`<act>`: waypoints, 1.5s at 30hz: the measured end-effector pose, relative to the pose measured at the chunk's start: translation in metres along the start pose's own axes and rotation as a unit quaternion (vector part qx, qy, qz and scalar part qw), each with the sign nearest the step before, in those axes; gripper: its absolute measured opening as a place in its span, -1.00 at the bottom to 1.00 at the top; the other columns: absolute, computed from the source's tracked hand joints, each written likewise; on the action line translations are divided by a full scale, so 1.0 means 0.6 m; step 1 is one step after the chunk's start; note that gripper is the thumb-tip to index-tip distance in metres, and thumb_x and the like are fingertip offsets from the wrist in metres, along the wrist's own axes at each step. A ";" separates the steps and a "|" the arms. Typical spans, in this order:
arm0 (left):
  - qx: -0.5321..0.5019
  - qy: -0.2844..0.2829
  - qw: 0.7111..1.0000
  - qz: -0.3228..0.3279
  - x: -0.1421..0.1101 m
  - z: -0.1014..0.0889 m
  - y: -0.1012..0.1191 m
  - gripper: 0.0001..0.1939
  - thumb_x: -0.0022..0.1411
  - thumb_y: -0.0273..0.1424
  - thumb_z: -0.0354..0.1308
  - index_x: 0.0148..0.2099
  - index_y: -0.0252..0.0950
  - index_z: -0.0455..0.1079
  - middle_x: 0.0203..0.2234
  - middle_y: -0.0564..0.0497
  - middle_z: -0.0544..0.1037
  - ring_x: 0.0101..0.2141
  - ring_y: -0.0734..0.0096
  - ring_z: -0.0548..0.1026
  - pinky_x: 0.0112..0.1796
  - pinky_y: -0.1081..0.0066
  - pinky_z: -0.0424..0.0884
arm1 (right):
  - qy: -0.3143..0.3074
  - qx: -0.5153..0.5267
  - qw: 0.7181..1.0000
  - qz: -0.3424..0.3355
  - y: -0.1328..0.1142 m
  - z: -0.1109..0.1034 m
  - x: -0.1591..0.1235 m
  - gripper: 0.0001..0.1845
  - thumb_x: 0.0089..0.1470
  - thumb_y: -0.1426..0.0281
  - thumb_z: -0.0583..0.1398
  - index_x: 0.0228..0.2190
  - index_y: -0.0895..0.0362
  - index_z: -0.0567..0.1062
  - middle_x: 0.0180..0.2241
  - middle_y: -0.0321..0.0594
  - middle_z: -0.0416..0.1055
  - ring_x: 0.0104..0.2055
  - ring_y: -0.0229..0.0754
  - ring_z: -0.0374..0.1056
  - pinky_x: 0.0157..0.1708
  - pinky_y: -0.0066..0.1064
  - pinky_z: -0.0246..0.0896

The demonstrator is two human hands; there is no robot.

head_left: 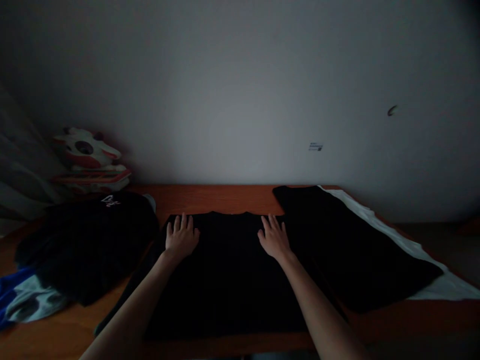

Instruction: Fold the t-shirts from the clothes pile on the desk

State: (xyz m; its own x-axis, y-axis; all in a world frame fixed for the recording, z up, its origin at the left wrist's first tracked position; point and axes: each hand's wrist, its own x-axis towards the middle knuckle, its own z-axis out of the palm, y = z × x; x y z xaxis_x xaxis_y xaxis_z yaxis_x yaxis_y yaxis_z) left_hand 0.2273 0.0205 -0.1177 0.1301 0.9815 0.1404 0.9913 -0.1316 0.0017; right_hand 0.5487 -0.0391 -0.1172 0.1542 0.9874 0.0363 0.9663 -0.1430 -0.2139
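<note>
A black shirt [225, 280] lies spread flat on the wooden table, its collar edge toward the wall. My left hand [182, 235] rests flat near its far left corner, fingers spread. Near the far right corner, my right hand [274, 237] lies on the cloth in the same way, palm down with the fingers apart. Neither hand grips the fabric. Right of the shirt, another black garment [356, 245] lies flat on top of a white garment [397, 235], which shows along its right side.
At the left is a heap of black clothing [90, 245], with blue and grey cloth [35, 297] under its near edge. A cow-shaped toy [90, 155] stands behind the heap. The table [210, 195] meets a pale wall [232, 100] carrying a hook [392, 110]. A curtain [22, 160] hangs at far left.
</note>
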 end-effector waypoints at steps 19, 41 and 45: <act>-0.083 0.123 0.989 -0.014 0.038 0.054 -0.094 -0.33 0.28 -0.12 -0.21 0.09 -0.46 0.50 0.15 -0.35 0.51 0.21 -0.08 0.42 0.19 0.02 0.33 | 0.067 0.051 0.996 0.034 0.037 0.003 0.011 -0.30 0.35 0.12 -0.02 0.33 0.31 0.24 0.41 0.17 0.04 0.46 0.11 -0.08 0.38 -0.11 -0.18; -0.056 0.081 0.994 -0.044 0.008 0.025 -0.087 -0.24 0.30 -0.08 -0.27 0.11 -0.56 0.48 0.18 -0.38 0.46 0.19 -0.14 0.40 0.18 0.06 0.33 | 0.145 0.065 0.987 0.039 0.038 0.012 -0.015 -0.48 0.38 0.26 0.00 0.19 0.28 0.43 0.29 0.12 0.30 0.36 0.03 0.17 0.32 -0.19 -0.02; -0.045 0.077 0.990 -0.113 -0.006 -0.009 -0.066 -0.30 0.37 -0.01 -0.25 0.17 -0.33 0.50 0.19 -0.29 0.44 0.10 -0.30 0.42 0.00 -0.10 0.41 | 0.210 0.066 0.973 0.067 0.043 0.014 -0.017 -0.50 0.33 0.30 0.06 0.19 0.28 0.40 0.23 0.12 0.36 0.30 0.04 0.22 0.25 -0.19 0.07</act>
State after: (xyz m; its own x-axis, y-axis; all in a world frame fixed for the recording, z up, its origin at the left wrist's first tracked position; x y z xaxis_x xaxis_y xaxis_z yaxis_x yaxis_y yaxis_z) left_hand 0.1873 0.0214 -0.1132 -0.1069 0.9556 0.2747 0.9880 0.0711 0.1373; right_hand 0.5703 -0.0524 -0.1312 0.3755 0.8408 0.3899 0.9008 -0.2320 -0.3672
